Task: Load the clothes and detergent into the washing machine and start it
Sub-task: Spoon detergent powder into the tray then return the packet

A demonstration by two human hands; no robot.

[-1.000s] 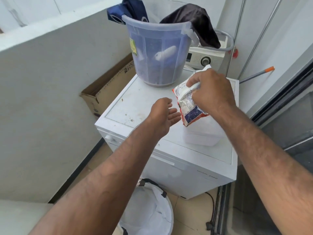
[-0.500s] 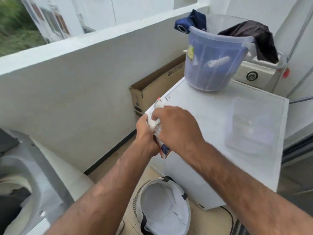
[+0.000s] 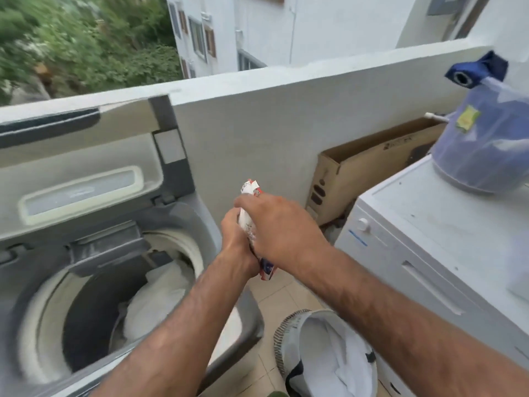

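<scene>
A white, red and blue detergent packet is upright between both hands, just right of the washing machine's rim. My left hand grips its lower part and my right hand wraps its upper part from the right. The grey top-loading washing machine fills the left, its lid raised against the wall. White clothes lie in the drum.
A white appliance stands at the right with a translucent blue bucket on top. A white laundry basket sits on the floor between the two machines. A cardboard box leans on the balcony wall.
The view has swung left from the white appliance to the washing machine. My right hand carried the packet off the appliance top, and my left hand has joined it on the packet.
</scene>
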